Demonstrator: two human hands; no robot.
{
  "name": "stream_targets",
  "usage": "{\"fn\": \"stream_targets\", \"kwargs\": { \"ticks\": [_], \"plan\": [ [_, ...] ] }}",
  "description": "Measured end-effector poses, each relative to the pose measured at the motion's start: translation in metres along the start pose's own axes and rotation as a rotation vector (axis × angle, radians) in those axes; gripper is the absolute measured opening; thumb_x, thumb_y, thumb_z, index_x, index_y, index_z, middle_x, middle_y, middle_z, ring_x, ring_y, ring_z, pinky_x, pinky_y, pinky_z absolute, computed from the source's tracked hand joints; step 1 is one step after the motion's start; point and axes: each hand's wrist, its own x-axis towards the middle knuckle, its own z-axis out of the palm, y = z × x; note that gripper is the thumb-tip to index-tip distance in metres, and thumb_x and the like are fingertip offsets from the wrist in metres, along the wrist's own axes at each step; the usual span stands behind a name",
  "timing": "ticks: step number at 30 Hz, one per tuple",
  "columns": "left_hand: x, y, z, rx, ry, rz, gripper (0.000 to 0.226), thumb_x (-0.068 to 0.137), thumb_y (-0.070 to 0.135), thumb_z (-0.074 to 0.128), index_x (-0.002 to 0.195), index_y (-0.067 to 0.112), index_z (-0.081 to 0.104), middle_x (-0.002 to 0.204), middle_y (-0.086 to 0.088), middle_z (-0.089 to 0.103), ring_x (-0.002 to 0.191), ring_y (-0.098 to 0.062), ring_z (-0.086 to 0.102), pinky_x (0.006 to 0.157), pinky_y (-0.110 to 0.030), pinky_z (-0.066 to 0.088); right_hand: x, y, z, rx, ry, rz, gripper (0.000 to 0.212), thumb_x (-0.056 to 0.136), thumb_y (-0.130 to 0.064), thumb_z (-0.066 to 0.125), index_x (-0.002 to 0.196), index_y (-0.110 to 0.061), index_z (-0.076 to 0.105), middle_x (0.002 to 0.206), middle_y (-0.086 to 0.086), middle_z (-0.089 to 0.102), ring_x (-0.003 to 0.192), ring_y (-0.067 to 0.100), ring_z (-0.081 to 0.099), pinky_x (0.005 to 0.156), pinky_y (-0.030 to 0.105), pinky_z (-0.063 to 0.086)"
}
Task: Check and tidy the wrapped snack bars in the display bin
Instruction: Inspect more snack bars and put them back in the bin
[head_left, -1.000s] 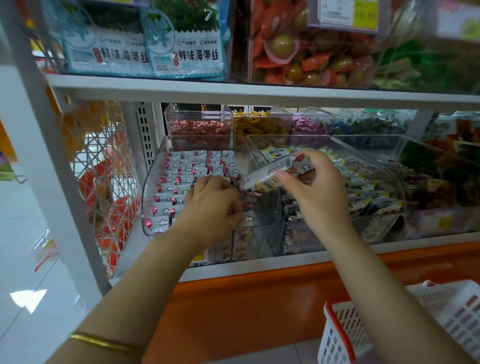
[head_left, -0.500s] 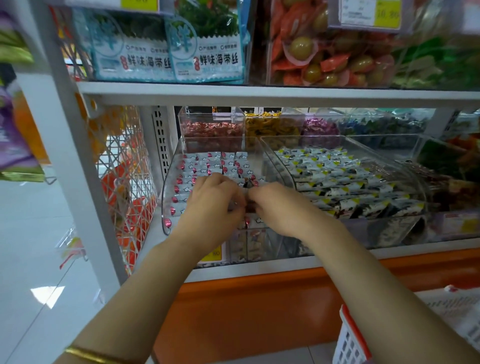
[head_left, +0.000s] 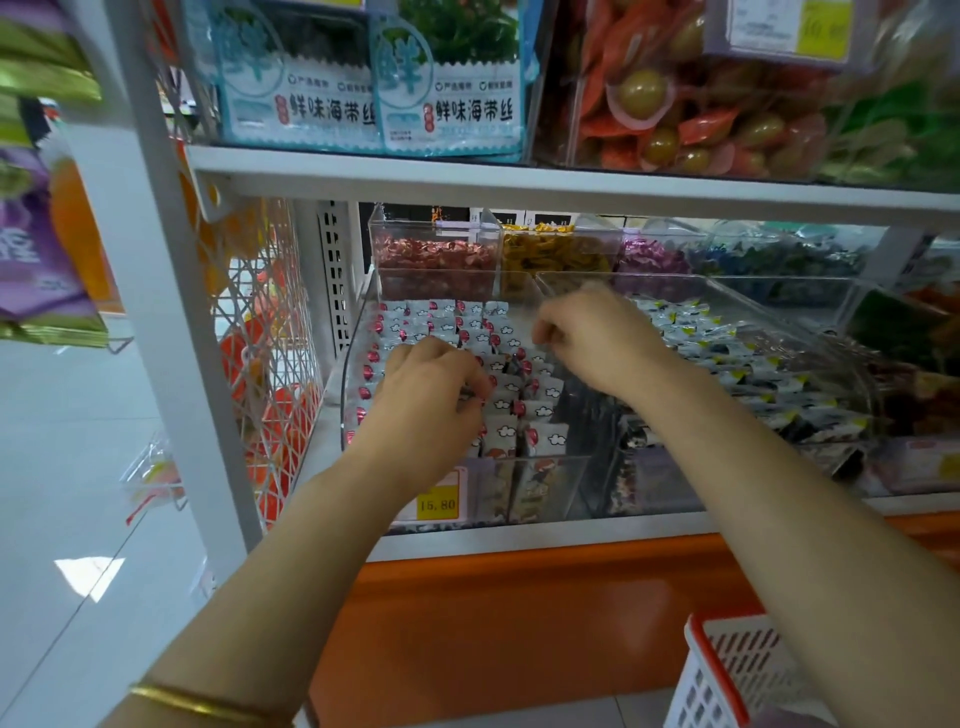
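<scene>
Silver wrapped snack bars (head_left: 540, 410) with red spots and white clouds stand in rows in a clear display bin (head_left: 349, 374) on the lower shelf. My left hand (head_left: 431, 400) lies on the middle rows, its curled fingertips pinching into the bars. Further back and to the right, my right hand (head_left: 597, 338) hovers over the divider between this bin and the neighbouring one. Its fingers are curled and blurred, and I see nothing in them. Part of the rows is hidden under my left hand.
The neighbouring clear bin (head_left: 852, 312) holds black-and-white wrapped bars (head_left: 727, 364). Small candy bins (head_left: 431, 260) stand behind. The upper shelf (head_left: 519, 182) hangs low overhead. A yellow price tag (head_left: 439, 503) is on the bin front. A white-and-red basket (head_left: 727, 670) stands at the lower right, a wire rack (head_left: 270, 338) at the left.
A second ago my right hand held a bar above the bins, then came down beside my left hand. Now it has lifted up and back, with no bar seen in it. My left hand stayed.
</scene>
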Motion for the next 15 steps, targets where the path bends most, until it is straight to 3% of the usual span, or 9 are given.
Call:
{"fn": "stream_targets", "kwargs": {
  "ticks": [4,6,10,13,15],
  "plan": [
    [0.0,0.0,-0.003,-0.01,-0.005,-0.003,0.019,0.089,0.012,0.053,0.103,0.019,0.063,0.118,-0.002,0.05,0.115,-0.022,0.035,0.082,-0.019,0.019,0.004,-0.006,0.008,-0.32,-0.098,-0.017,0.03,0.083,-0.021,0.069,0.112,-0.022,0.062,0.116,0.009,0.051,0.114,0.027,0.043,0.094,0.037,0.036],
    [-0.001,0.0,-0.003,-0.014,-0.004,-0.007,0.019,0.089,0.012,0.053,0.104,0.018,0.063,0.119,-0.003,0.05,0.117,-0.022,0.034,0.084,-0.02,0.02,0.003,-0.009,0.008,-0.363,-0.075,-0.055,0.022,0.082,-0.025,0.069,0.104,-0.023,0.065,0.111,0.004,0.054,0.113,0.024,0.04,0.092,0.036,0.033],
    [-0.003,0.0,-0.003,-0.007,0.001,-0.002,0.02,0.089,0.013,0.053,0.106,0.018,0.063,0.12,-0.003,0.05,0.116,-0.022,0.034,0.085,-0.023,0.024,-0.002,-0.007,0.002,-0.034,-0.006,-0.087,0.006,0.086,-0.026,0.063,0.09,-0.022,0.063,0.085,-0.007,0.049,0.095,0.017,0.046,0.088,0.035,0.038],
    [-0.003,0.0,-0.004,-0.031,0.01,-0.006,0.022,0.09,0.015,0.053,0.11,0.019,0.062,0.12,-0.004,0.051,0.116,-0.022,0.037,0.087,-0.023,0.026,-0.008,-0.001,-0.002,0.165,0.202,-0.064,0.005,0.092,-0.02,0.054,0.092,-0.016,0.056,0.084,-0.003,0.059,0.067,0.008,0.052,0.058,0.024,0.038],
    [-0.002,0.001,-0.005,-0.072,0.032,-0.026,0.025,0.092,0.019,0.053,0.116,0.018,0.059,0.124,-0.005,0.05,0.12,-0.022,0.039,0.093,-0.025,0.028,-0.017,0.002,-0.004,0.248,0.408,-0.032,0.007,0.094,-0.018,0.051,0.093,-0.011,0.054,0.08,0.001,0.058,0.059,0.01,0.049,0.052,0.027,0.038]
  ]
}}
